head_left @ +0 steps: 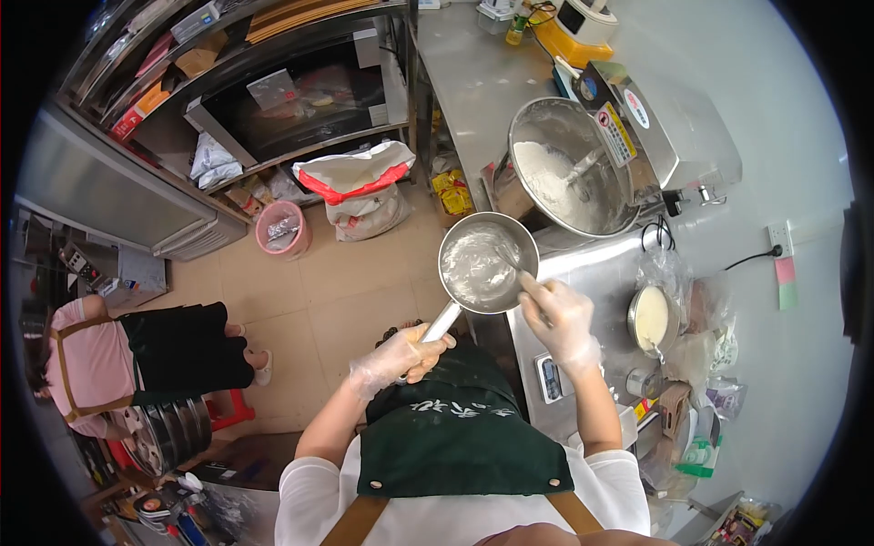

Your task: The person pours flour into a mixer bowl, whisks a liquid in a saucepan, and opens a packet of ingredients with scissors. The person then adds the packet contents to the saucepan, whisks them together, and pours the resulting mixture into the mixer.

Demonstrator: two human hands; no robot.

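My left hand [401,357], in a clear glove, is wrapped round the handle [442,322] of a steel saucepan [455,293]. The pan is held in front of my apron, beside the edge of the steel worktable. A glossy, whitish, translucent mixture [475,262] lies inside it. Also gloved, my right hand [563,320] is closed on a slim metal stirring utensil [511,258] that dips into the pan. Its lower end is hard to make out, so I cannot tell whether it is a spoon or a whisk.
A mixer bowl [526,136] of white flour sits on the steel worktable [473,82]. A bowl of cream-coloured liquid [651,314] and a small scale [550,378] are at right. An open sack [364,214] and pink bin [282,229] stand on the floor. Another person [86,364] is at left.
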